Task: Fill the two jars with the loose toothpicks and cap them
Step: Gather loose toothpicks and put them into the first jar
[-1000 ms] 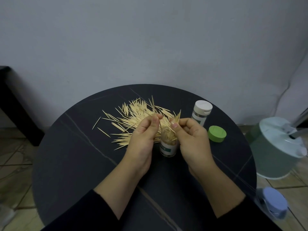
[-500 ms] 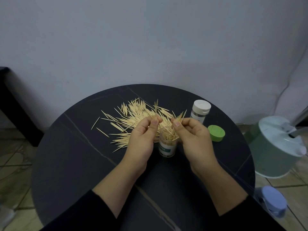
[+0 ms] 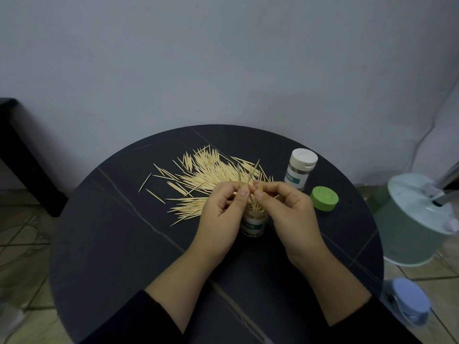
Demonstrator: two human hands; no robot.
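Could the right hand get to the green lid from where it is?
Probably yes: the round green plastic lid lies uncovered just beside the right hand, nothing between them, though that hand is pinching wooden toothpicks.

- The counter [image 3: 111,244] stands before a wall.
- The loose toothpicks [image 3: 211,175] lie heaped on the counter's far middle, with a few strays apart on the heap's left.
- The open jar [image 3: 253,225] stands upright on the counter, just nearer than the heap's right end, with toothpicks standing in it.
- The left hand [image 3: 221,214] is just left of the open jar and the right hand [image 3: 290,214] just right of it.
- Both hands pinch the held toothpicks [image 3: 244,177] above the jar's mouth.
- The capped jar [image 3: 299,170] stands behind the right hand.
- The loose cap [image 3: 324,198] lies near the capped jar, to its right and nearer.
- A tub [image 3: 417,219] sits on the floor right of the counter.
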